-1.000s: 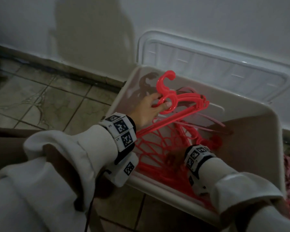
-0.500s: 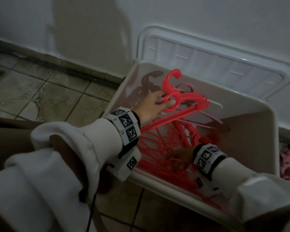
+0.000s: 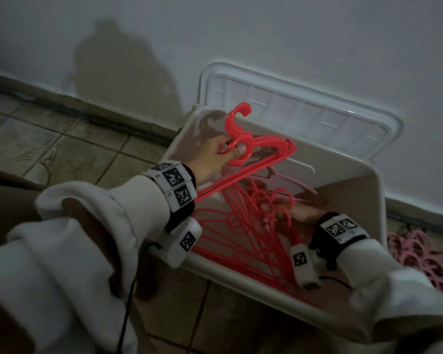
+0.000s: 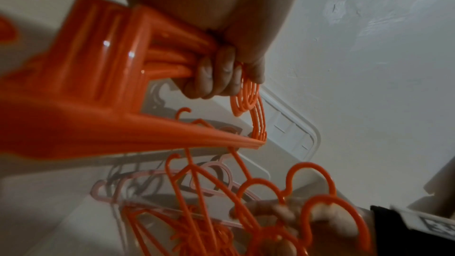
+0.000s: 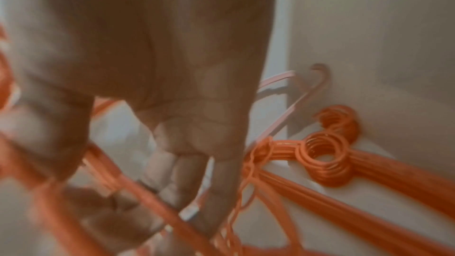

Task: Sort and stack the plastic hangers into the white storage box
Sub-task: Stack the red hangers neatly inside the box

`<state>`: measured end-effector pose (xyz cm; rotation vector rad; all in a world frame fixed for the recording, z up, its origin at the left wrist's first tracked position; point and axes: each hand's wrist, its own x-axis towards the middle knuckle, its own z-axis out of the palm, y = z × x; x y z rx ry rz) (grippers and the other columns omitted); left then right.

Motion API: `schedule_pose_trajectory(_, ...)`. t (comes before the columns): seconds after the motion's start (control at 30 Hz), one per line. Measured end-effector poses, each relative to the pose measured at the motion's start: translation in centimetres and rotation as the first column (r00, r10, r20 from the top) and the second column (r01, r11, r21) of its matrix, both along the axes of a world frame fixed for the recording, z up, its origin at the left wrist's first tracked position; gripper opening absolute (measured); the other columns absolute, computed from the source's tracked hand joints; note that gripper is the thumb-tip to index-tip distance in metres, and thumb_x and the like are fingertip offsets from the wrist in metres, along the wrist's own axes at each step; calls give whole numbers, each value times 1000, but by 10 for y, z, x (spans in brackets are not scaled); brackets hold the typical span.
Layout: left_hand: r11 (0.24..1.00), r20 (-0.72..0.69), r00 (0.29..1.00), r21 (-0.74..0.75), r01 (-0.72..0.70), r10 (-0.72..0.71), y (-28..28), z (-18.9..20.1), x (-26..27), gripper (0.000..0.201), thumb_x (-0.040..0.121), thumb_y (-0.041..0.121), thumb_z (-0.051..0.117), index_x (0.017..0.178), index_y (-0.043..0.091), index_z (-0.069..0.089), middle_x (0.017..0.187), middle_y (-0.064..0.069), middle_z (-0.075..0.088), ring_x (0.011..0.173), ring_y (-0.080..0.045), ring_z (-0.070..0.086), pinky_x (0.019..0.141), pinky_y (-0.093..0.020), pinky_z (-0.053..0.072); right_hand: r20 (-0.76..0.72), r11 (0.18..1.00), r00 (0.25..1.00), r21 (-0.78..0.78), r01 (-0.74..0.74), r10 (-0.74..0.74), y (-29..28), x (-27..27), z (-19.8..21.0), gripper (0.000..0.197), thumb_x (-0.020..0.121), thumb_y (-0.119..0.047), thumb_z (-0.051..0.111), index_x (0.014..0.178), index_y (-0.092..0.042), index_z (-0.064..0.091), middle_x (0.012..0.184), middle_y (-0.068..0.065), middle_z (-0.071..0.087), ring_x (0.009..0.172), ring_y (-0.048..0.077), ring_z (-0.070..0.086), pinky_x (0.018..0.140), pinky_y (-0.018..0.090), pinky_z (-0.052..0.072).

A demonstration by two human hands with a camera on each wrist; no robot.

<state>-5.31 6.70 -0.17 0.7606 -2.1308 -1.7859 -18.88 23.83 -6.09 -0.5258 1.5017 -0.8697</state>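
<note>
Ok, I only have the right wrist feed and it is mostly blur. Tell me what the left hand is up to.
Observer: The left hand grips a bunch of red hangers by the necks, hooks up, raised over the white box.
Operator: Now place my right hand in that box.
Observer: The right hand is low inside, near the box's right wall, fingers curled round the hooks of loose red hangers.
Operator: Report any hangers outside the box.
Observer: A heap of pink hangers lies on the floor to the box's right.
</note>
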Motion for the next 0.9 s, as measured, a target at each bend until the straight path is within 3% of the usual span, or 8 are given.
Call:
schedule_pose_trajectory(0.1, 1000, -14, 1000, -2, -7, 7, 0, 8, 1, 33, 93, 27, 53, 121, 10, 57, 85, -1, 64, 63, 1, 58, 55, -13, 48, 348, 964, 907, -33, 265, -238, 6, -10, 1, 40, 55, -28, 83, 85, -9, 66, 61, 7, 65, 52, 17, 64, 51, 24, 54)
schedule_pose_trajectory(0.23, 994, -6, 1000, -103, -30, 29, -2, 16, 1, 35, 94, 30, 52, 121, 9, 58, 87, -6, 64, 63, -25, 53, 55, -40, 39, 456, 922, 847, -125, 365, -274, 14, -13, 0, 35, 54, -10, 59, 85, -11, 75, 70, 12, 65, 57, 20, 62, 50, 24, 52)
schedule_pose_trajectory(0.3, 996, -20, 999, -83, -39, 38, -5, 15, -1, 34, 94, 27, 51, 120, 5, 57, 82, -6, 63, 51, -6, 58, 41, -23, 42, 362, 935, 905, -183, 304, -224, 17, -11, -4, 47, 47, 6, 61, 89, -10, 73, 74, 9, 66, 62, 17, 64, 57, 24, 51)
schedule_pose_trajectory(0.37, 998, -40, 998, -28, -58, 57, -10, 13, -4, 37, 93, 31, 54, 119, 4, 58, 92, 1, 64, 61, 8, 61, 58, -11, 50, 150, 954, 968, -191, 230, -203, 20, -10, -10, 34, 64, 13, 63, 90, -7, 68, 73, 3, 68, 65, 14, 64, 65, 26, 49)
schedule_pose_trajectory(0.47, 999, -55, 997, 5, -54, 54, -16, 9, -3, 47, 81, 47, 61, 115, 13, 62, 107, 0, 69, 102, -18, 66, 95, -43, 50, 12, 953, 966, -160, 256, -257, 21, -13, -20, 22, 60, -14, 76, 80, -12, 67, 70, 2, 66, 61, 14, 59, 63, 25, 46)
schedule_pose_trajectory(0.6, 996, -81, 996, -86, -39, 32, -17, 10, -5, 33, 88, 39, 58, 112, 16, 63, 101, 24, 59, 106, -13, 62, 98, -41, 48, -110, 901, 901, -170, 399, -420, 17, -22, -33, 12, 82, 5, 59, 74, -3, 57, 54, 2, 60, 43, 8, 52, 45, 17, 44)
schedule_pose_trajectory(0.8, 988, -98, 995, -146, -48, 33, -15, 11, -8, 31, 88, 41, 59, 102, 14, 66, 97, 19, 64, 99, -13, 65, 94, -45, 50, -465, 908, 785, -114, 404, -408, 28, -35, -38, 26, 90, -9, 55, 65, -14, 59, 39, -11, 57, 36, -3, 51, 44, 11, 43)
schedule_pose_trajectory(0.9, 986, -118, 991, -144, -78, 61, -14, 15, -10, 31, 87, 41, 59, 102, 15, 66, 93, 17, 63, 96, -12, 66, 91, -41, 52, -424, 838, 723, -266, 477, -546, 29, -35, -32, 28, 94, -3, 47, 68, -13, 51, 40, -8, 57, 35, -2, 47, 44, 14, 40)
